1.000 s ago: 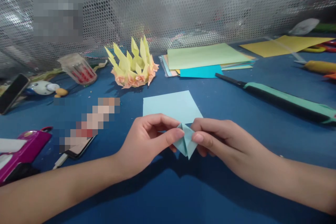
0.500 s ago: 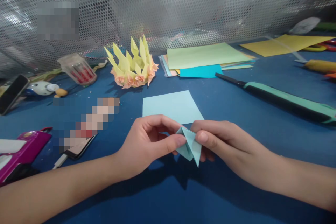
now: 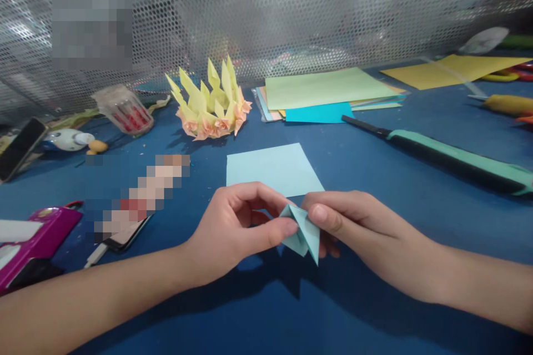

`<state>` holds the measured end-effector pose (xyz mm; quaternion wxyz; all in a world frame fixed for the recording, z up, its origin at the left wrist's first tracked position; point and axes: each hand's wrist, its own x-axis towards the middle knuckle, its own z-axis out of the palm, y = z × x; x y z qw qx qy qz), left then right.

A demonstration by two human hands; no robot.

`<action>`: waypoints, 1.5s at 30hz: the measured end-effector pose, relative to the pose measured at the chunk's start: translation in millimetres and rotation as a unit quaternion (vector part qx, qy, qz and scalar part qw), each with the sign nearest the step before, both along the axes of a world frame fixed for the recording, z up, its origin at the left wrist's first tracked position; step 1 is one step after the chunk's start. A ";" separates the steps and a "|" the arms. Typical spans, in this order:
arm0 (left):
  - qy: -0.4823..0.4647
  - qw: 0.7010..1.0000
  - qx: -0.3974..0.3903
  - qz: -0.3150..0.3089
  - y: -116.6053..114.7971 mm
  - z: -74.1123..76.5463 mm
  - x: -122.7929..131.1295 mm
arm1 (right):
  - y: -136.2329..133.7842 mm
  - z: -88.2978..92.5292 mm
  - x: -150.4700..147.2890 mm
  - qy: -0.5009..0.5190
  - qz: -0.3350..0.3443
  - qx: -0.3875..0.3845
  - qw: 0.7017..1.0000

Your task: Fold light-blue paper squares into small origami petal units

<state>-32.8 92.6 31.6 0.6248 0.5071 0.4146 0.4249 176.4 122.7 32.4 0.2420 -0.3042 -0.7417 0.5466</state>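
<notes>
A small piece of folded light-blue paper (image 3: pixel 308 233) is held between my two hands just above the blue table, with one point aimed down toward me. My left hand (image 3: pixel 241 227) pinches its left side between thumb and fingers. On the other side, my right hand (image 3: pixel 353 227) grips the right edge, thumb on top and fingers partly hidden behind. Just beyond the hands lies a flat light-blue paper sheet (image 3: pixel 270 169). Its near edge is partly covered by my left hand.
Behind stand a yellow paper crown with pink flowers (image 3: pixel 214 105) and a stack of coloured paper (image 3: pixel 325 89). A teal-and-black long-handled tool (image 3: pixel 453 158) lies at right. On the left are a clear jar (image 3: pixel 125 111), a phone (image 3: pixel 125 236) and a magenta object (image 3: pixel 45 238).
The folded paper has shifted and turned very slightly, its lower point now a little farther right. Both hands keep their hold, and the flat sheet has stayed in place.
</notes>
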 end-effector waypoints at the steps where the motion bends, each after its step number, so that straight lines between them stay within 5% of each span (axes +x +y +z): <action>1: -0.001 1.000 0.002 -0.003 -0.2 -0.1 -0.2 | 0.0 0.2 0.3 -0.004 0.002 0.008 1.000; 16: 0.037 0.996 0.078 -0.036 1.6 0.3 0.3 | -5.3 0.4 -1.3 -0.079 -0.032 0.166 0.982; 30: -0.069 0.997 0.010 -0.038 0.9 -3.4 1.1 | -0.3 -0.2 2.3 -0.021 -0.002 0.001 1.000; 45: -0.023 0.999 0.022 -0.037 0.4 -4.3 0.0 | -0.9 0.4 3.6 -0.034 0.004 0.052 0.998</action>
